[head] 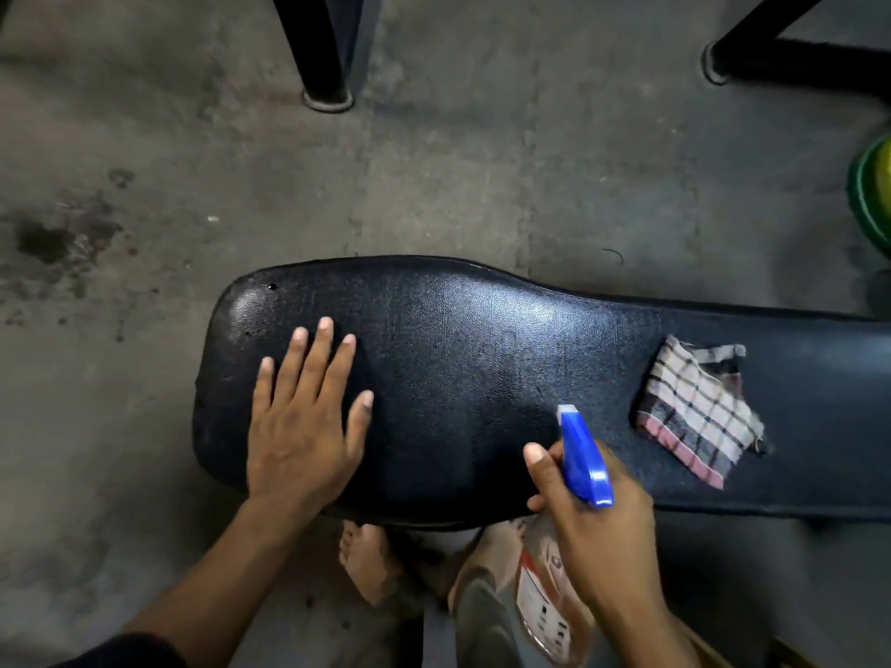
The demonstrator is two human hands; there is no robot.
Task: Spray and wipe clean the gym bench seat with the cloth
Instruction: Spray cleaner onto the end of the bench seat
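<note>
Head view, looking down on a black vinyl gym bench seat standing on a stained concrete floor. Left hand lies flat on the wide end of the seat, fingers spread and palm down, its grip open and holding nothing; this placement probably steadies the pad or braces the person leaning over it. Right hand is wrapped around the neck of a clear spray bottle with a blue trigger head, grip closed on the bottle, nozzle aimed forward and down at the middle of the seat. Whether a finger is pressing the trigger cannot be told. The bottle body hangs below the near edge of the seat, so the spray would fall on the upholstery rather than the floor. Checked cloth, folded, rests on the narrower part of the seat to the right, just beyond the spraying hand and apart from it, judged to be parked within easy reach for wiping. The vinyl shows a sheen, but no distinct wet patch can be made out. Spraying appears to be the step in hand; wiping is not yet begun.
</note>
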